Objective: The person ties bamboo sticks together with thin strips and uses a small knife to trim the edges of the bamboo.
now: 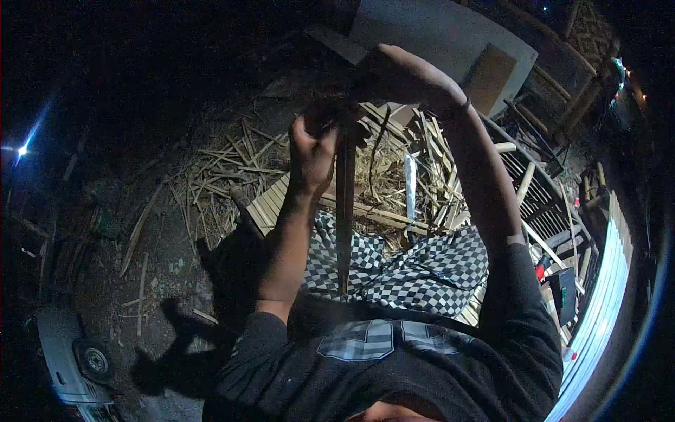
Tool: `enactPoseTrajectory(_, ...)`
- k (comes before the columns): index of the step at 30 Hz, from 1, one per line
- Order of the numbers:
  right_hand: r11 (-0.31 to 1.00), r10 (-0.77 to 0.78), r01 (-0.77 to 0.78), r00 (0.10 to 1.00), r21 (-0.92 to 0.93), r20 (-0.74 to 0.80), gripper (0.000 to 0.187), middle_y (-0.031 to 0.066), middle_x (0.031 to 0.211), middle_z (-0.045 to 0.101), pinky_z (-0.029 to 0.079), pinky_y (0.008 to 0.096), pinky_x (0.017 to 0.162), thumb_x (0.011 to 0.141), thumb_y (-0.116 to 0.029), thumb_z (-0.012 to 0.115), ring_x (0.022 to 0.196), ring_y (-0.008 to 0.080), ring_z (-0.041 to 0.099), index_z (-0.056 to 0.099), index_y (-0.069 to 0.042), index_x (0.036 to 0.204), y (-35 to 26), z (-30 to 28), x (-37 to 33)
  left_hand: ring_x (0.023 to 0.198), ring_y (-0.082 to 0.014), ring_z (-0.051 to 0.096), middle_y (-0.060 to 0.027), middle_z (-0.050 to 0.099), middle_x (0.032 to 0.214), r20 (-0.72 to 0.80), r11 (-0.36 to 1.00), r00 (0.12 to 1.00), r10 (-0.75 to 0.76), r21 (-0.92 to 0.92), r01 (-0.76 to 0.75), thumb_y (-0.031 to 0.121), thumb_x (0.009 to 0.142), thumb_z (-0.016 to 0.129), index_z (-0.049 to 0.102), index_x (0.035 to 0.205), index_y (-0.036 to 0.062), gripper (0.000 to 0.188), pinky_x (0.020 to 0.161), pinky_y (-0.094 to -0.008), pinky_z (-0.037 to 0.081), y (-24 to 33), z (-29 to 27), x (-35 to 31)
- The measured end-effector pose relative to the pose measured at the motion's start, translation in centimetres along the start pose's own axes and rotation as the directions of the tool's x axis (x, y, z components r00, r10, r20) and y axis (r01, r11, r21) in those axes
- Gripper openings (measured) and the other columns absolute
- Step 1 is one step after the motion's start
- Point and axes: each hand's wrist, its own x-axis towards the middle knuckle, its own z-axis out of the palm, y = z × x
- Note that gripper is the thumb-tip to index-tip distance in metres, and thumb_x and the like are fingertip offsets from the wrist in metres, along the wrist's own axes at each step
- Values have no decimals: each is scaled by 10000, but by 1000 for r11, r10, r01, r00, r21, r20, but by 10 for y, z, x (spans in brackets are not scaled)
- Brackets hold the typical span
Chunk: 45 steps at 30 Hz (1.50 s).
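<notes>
A long, dark, flat strip [344,211], which looks like split bamboo, runs from my hands down to my lap. My left hand [314,151] is closed at its upper part, thumb up. My right hand [376,79] is bent over near the strip's top end; deep shadow hides its fingers. Past my knees, a long pale metal blade [410,186] stands out among the strips; its handle is hard to make out. Under my left forearm lies a row of even, pale slats [266,206].
Loose split strips [225,165] and shavings litter the ground ahead and to the left. A slatted bamboo frame [545,193] stands at my right, with a long white ribbed sheet [598,309] beyond. A pale panel [429,35] lies ahead. A vehicle's wheel [93,359] shows at lower left.
</notes>
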Motion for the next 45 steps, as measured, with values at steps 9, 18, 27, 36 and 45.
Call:
enactPoseTrajectory(9, 869, 323, -291, 946, 401, -13, 469, 133, 1150, 615, 488, 343, 902, 955, -353, 519, 1007, 195, 599, 509, 12, 1248, -59, 20, 10, 808, -210, 678, -137, 656, 907, 247, 946, 950, -191, -211, 245, 157, 848, 644, 606, 1050, -50, 292, 723, -327, 552, 38, 11, -2)
enactPoseTrajectory(18, 982, -38, 37, 999, -183, -2, 227, 145, 875, 690, 514, 329, 672, 844, -170, 652, 738, 198, 643, 668, 6, 986, -25, 6, 21, 776, -206, 669, -106, 659, 883, 193, 935, 949, -249, -209, 288, 126, 847, 645, 595, 1102, -23, 299, 698, -350, 568, 28, 7, -1)
enactPoseTrajectory(27, 865, -220, 138, 969, -483, -117, 196, 192, 764, 639, 485, 358, 600, 835, -207, 652, 612, 345, 556, 661, -14, 869, -40, 22, -5, 735, -202, 668, -132, 658, 880, 280, 888, 940, -197, -356, 292, 106, 863, 654, 588, 1112, -17, 286, 686, -341, 561, 6, 20, 5)
enactPoseTrajectory(36, 836, -41, -3, 997, -549, -68, 156, 154, 737, 651, 476, 342, 584, 859, -178, 626, 575, 297, 568, 650, -24, 852, -71, 39, 12, 766, -189, 678, -118, 659, 876, 242, 946, 946, -215, -187, 263, 141, 882, 629, 591, 1084, -9, 254, 682, -323, 556, 18, 5, 5)
enactPoseTrajectory(45, 890, -133, 124, 991, -439, 10, 173, 129, 787, 673, 485, 297, 628, 857, -180, 642, 676, 211, 640, 664, -17, 909, -39, 21, 2, 827, -167, 645, -88, 653, 929, 278, 986, 957, -85, -116, 121, 109, 880, 625, 593, 1093, 1, 240, 730, -288, 533, 21, 9, 5)
